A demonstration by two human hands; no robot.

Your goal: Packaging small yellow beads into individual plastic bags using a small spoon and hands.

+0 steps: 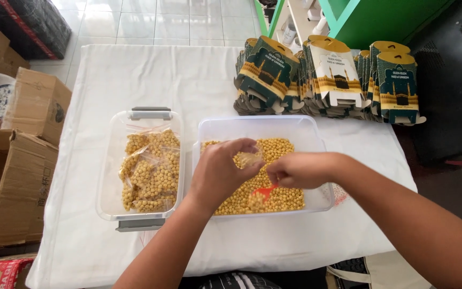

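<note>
My left hand (221,170) holds a small clear plastic bag (252,159) over a clear plastic tub (258,126) filled with yellow round nuts (279,150). My right hand (298,169) is beside it, gripping an orange scoop (263,191) whose bowl dips into the nuts. Both hands hover over the middle of the tub, nearly touching.
To the left stands a second clear tub (110,160) with grey handles, holding several filled bags of nuts (151,171). Stacks of flat green and cream printed cartons (327,75) lie at the back of the white-clothed table (135,75). Cardboard boxes (12,182) stand on the floor at left.
</note>
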